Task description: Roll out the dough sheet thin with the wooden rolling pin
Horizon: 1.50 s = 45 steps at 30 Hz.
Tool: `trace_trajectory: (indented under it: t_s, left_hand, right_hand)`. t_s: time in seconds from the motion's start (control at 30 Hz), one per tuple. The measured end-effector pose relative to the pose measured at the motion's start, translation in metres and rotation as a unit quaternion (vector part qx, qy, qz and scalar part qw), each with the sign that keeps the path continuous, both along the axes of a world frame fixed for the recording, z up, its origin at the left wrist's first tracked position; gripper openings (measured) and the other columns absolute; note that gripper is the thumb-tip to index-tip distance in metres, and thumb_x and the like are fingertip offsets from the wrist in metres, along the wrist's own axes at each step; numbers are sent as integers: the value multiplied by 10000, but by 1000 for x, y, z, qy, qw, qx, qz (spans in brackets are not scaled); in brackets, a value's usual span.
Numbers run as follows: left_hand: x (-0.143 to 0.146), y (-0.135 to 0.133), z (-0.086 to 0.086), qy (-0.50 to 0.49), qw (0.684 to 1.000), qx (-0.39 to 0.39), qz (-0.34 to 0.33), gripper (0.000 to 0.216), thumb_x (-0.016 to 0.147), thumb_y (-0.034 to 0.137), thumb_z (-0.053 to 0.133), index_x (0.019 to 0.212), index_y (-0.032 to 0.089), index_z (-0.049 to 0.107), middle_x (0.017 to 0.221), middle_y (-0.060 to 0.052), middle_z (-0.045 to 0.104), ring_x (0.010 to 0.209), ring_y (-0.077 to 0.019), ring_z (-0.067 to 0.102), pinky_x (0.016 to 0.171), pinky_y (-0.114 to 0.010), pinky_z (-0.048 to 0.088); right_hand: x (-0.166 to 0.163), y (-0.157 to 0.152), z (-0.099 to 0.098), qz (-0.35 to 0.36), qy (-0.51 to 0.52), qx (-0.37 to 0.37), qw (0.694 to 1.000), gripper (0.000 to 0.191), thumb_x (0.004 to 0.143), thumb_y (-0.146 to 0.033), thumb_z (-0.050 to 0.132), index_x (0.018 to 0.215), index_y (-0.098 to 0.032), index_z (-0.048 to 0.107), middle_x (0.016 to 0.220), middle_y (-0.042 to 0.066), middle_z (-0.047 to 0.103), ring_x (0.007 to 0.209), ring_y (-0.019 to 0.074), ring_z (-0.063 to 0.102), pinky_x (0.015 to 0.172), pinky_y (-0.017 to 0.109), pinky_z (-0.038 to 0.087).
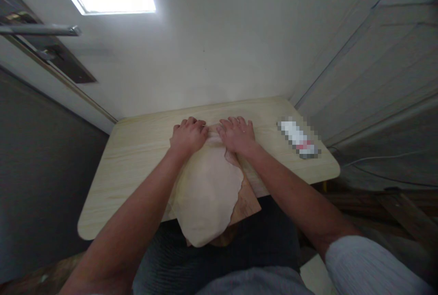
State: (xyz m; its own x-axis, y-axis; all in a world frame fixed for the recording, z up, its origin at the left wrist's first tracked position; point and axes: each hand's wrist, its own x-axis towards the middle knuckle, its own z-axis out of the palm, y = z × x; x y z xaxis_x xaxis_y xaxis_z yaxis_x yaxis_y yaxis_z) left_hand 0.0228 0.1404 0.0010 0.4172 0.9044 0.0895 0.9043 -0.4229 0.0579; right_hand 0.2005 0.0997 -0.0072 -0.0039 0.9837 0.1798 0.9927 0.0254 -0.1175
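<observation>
A thin, pale dough sheet (207, 194) with an uneven edge lies over a brown wooden board (248, 201). Its near end hangs past the board and the table's front edge. My left hand (189, 136) is at the sheet's far left, fingers bent down over the far edge. Beside it, my right hand (237, 134) rests at the far right, its fingers also curled over that edge. Between the two hands the dough looks folded or bunched into a narrow band. My hands cover most of this band, and whatever lies under the fingers is hidden.
The board sits on a light wood-grain table (137, 167) with rounded corners. A blurred-out white and red item (298, 139) lies on the right side. Behind stands a pale door (212, 57) with a metal handle (41, 30) at left. Cables (379, 160) run along the right wall.
</observation>
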Motion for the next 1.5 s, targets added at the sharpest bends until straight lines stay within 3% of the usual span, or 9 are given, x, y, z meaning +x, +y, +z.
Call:
trace_trajectory:
  t_s: [0.43,0.83,1.1,1.5]
  left_hand:
    - [7,35,0,-15,1000,-8,17,518,1020,397,239,1025,198,718,1132,-156,720,1083,-315,642,925,-471,458]
    - [17,66,4,-13,995,40,87,522,1031,400,217,1061,183,691,1140,-171,736,1045,-320,668,948,-459,412]
    - [15,56,3,-20,996,39,72,520,1040,399,209,1093,179,677,1149,-168,724,1045,-310,669,916,-437,432]
    - [9,32,-2,-33,998,35,38,498,1037,436,248,1204,192,648,1205,-157,665,1127,-327,611,897,-456,481]
  right_hand:
    - [6,39,2,5,24,-46,999,455,1007,-444,375,1273,-206,657,1317,160,646,1207,358,550,993,570,423]
    - [8,82,-2,-38,49,-47,997,527,992,-494,406,1240,-107,663,1292,224,639,1227,359,535,1015,520,415]
    - [8,73,-1,-38,64,-30,997,561,998,-551,402,1258,-128,662,1287,200,649,1208,346,555,1010,488,428]
    - [6,47,-8,-48,51,-30,997,567,1021,-563,357,1403,-201,567,1414,172,584,1292,344,493,1056,540,367]
